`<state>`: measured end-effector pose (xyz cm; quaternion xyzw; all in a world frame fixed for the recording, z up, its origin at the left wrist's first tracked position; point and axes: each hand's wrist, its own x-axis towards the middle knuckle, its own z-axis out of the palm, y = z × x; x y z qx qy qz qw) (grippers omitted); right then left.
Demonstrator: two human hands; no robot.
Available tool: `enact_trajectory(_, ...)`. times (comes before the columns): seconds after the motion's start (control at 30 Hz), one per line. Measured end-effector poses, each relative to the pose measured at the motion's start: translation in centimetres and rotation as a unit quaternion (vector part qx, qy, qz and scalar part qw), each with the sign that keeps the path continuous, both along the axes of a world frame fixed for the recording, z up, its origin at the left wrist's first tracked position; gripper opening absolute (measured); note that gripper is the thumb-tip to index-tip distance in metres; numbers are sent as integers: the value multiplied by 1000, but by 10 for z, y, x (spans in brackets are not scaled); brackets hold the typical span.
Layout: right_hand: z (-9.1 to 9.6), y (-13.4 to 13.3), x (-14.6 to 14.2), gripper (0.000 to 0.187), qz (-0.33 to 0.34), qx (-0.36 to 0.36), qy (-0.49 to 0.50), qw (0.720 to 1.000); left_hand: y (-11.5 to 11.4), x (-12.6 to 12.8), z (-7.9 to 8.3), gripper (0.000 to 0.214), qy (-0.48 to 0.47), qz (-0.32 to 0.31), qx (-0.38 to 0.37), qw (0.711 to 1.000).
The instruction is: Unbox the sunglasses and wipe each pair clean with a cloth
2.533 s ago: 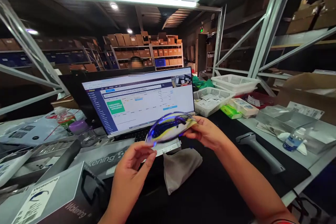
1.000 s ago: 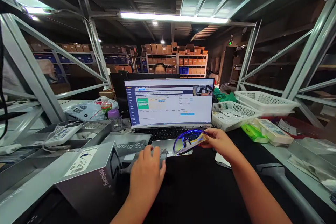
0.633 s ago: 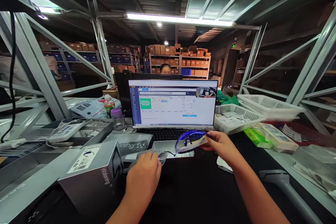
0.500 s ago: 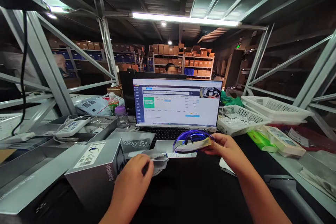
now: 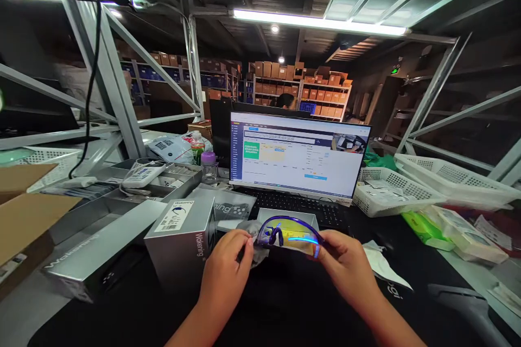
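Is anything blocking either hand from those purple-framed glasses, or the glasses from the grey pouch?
Nothing visible is. The right hand holds one end of the glasses; the other end is right by the left hand, which holds the grey pouch.

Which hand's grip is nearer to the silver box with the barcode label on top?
Left. The left hand is close by the silver box, on its right; the right hand is farther right, its grip on the glasses.
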<state>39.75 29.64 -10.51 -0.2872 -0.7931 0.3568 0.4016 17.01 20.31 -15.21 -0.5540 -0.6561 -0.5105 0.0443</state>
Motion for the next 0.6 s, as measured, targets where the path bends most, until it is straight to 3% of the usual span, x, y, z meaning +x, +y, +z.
enact_trajectory(0.07, -3, -5, -3, 26, -5, 96, -6, 995, 0, 0, 0, 29, -8, -6, 8, 1000)
enact_trajectory(0.13, -4, -9, -3, 19, 30, 157, -2, 987, 1, -2, -1, 27, -19, -9, 19, 1000)
enact_trajectory(0.27, -2, -7, 1, 19, 161, 209, -71, 962, 2, -4, -2, 26, -44, -8, 46, 998)
enact_trajectory(0.33, -3, -2, 2, 25, 182, 225, -97, 952, 1, -3, -3, 26, -49, -9, 56, 997)
enact_trajectory(0.53, -21, 0, -14, 16, -10, 236, 17, 972, -2, 3, -7, 26, -22, -21, 65, 997)
enact_trajectory(0.6, -28, -5, -23, 14, -16, 205, 27, 978, -3, 5, -9, 27, -10, -12, 68, 998)
